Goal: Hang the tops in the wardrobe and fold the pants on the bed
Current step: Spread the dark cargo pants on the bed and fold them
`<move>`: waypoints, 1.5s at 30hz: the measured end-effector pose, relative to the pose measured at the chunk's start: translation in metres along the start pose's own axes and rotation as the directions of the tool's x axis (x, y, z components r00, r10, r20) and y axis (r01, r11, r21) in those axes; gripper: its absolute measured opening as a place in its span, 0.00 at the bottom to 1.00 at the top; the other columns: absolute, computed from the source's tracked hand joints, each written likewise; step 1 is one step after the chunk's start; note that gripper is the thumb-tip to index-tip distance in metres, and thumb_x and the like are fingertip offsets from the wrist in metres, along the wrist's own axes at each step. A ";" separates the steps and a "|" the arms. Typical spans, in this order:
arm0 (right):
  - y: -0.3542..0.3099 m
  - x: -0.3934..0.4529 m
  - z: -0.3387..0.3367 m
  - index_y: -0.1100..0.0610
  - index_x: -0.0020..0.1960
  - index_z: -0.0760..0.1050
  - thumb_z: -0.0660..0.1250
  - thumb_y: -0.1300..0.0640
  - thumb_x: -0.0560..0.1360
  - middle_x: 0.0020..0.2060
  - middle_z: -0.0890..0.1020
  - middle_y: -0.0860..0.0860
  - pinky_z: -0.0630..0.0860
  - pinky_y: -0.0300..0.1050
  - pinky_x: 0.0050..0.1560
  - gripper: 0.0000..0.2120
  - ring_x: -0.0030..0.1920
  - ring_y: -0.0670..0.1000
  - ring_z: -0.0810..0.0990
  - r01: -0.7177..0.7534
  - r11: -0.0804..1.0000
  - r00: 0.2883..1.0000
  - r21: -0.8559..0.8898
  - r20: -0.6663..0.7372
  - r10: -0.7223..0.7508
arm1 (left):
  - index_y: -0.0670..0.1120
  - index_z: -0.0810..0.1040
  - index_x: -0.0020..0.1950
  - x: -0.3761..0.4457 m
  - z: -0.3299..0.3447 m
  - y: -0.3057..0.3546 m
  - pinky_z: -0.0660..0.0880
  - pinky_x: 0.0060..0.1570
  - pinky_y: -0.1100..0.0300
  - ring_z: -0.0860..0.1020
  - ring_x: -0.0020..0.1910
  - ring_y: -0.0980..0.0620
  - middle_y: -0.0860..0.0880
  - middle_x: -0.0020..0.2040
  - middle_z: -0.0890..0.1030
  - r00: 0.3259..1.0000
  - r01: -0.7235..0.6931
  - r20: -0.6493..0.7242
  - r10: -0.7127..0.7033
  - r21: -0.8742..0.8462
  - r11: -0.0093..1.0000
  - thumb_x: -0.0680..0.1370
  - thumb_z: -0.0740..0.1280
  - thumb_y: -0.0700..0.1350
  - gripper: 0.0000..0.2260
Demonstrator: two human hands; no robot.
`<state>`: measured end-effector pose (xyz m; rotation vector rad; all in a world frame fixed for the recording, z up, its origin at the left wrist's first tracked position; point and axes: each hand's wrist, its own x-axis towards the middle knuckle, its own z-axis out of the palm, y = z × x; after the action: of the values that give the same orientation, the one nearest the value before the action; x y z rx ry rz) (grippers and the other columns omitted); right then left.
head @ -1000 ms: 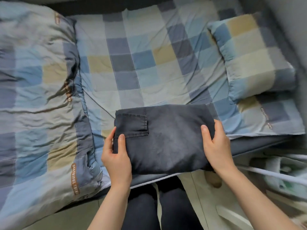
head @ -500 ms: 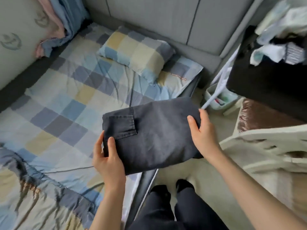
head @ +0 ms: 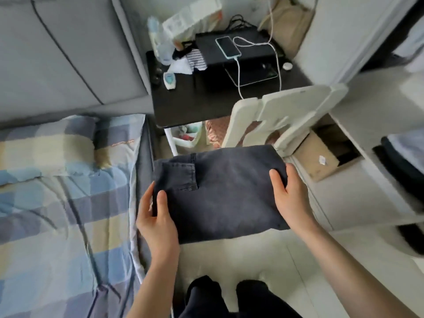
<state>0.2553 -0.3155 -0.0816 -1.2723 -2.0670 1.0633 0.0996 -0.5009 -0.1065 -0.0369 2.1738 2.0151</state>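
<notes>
Left hand: left hand [head: 158, 222] grips the left edge of the folded pants [head: 220, 193], thumb on top and the other fingers under the cloth.
Right hand: right hand [head: 290, 197] grips the right edge the same way, thumb lying on the upper face, fingers curled round the side.
Pants, place: held flat in the air between both hands, over the pale floor [head: 247, 258], just beside the bed [head: 68, 203] edge and not resting on it.
Pants, look: dark grey denim, folded into a neat thick rectangle; one back pocket with stitched seams faces up near the left corner; surface smooth, slightly faded in the middle.
Pants, count: one folded pair in the hands.
Bed: one, at the left, with a blue, grey and yellow checked sheet, creased.
Pillow: one pillow [head: 46, 148] in the same checks, at the head end against the grey padded wall.
Table: one dark table [head: 195, 104] beyond the pants, cluttered.
Phone: one phone [head: 227, 47] on a black box on the table, with a white cable plugged in.
Chair: one white chair [head: 282, 115], its back just beyond the far edge of the pants.
Box: one brown cardboard box [head: 316, 157] on the floor at the right, near the chair.
Legs: two legs in dark trousers at the bottom edge.
</notes>
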 end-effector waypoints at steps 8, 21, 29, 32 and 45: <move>0.101 0.016 -0.162 0.58 0.55 0.70 0.59 0.51 0.81 0.40 0.75 0.42 0.67 0.38 0.41 0.11 0.41 0.46 0.74 -0.114 0.993 0.959 -0.019 -0.265 0.105 | 0.49 0.79 0.64 -0.103 0.161 0.007 0.74 0.55 0.70 0.78 0.54 0.67 0.59 0.56 0.81 0.965 -0.033 0.259 0.030 0.004 0.999 0.81 0.65 0.45 0.12; 0.182 0.049 -0.283 0.59 0.60 0.71 0.59 0.54 0.81 0.44 0.74 0.42 0.66 0.42 0.50 0.12 0.49 0.47 0.72 -0.283 0.959 0.827 0.023 -0.500 0.257 | 0.52 0.79 0.61 -0.169 0.338 0.010 0.75 0.54 0.65 0.78 0.54 0.63 0.58 0.55 0.81 0.825 0.038 0.560 -0.069 0.067 0.997 0.81 0.64 0.46 0.09; 0.199 0.116 -0.282 0.59 0.57 0.70 0.59 0.52 0.81 0.42 0.73 0.45 0.66 0.43 0.49 0.11 0.48 0.51 0.72 -0.431 0.895 0.690 0.112 -0.598 0.408 | 0.53 0.77 0.64 -0.123 0.443 0.009 0.76 0.58 0.56 0.77 0.58 0.54 0.53 0.61 0.79 0.660 0.056 0.729 -0.179 0.190 0.980 0.82 0.63 0.48 0.12; 0.208 0.132 -0.280 0.59 0.60 0.69 0.61 0.51 0.80 0.44 0.75 0.47 0.68 0.46 0.48 0.14 0.48 0.53 0.74 -0.506 0.838 0.635 0.203 -0.571 0.521 | 0.55 0.78 0.60 -0.111 0.481 0.010 0.75 0.52 0.64 0.77 0.53 0.60 0.58 0.55 0.79 0.587 0.013 0.790 -0.175 0.207 0.978 0.81 0.63 0.46 0.09; 0.291 0.187 -0.343 0.62 0.65 0.71 0.66 0.58 0.77 0.52 0.78 0.57 0.73 0.50 0.53 0.18 0.55 0.58 0.77 -0.592 0.620 0.227 0.515 -0.632 0.741 | 0.51 0.78 0.62 -0.159 0.679 -0.023 0.77 0.52 0.63 0.78 0.56 0.54 0.50 0.59 0.80 0.136 0.010 0.934 -0.331 0.332 0.943 0.81 0.63 0.41 0.12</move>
<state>0.5722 0.0528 -0.1193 -2.1269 -0.6263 0.6557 0.3353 0.1540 -0.1521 0.8198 1.3077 0.9459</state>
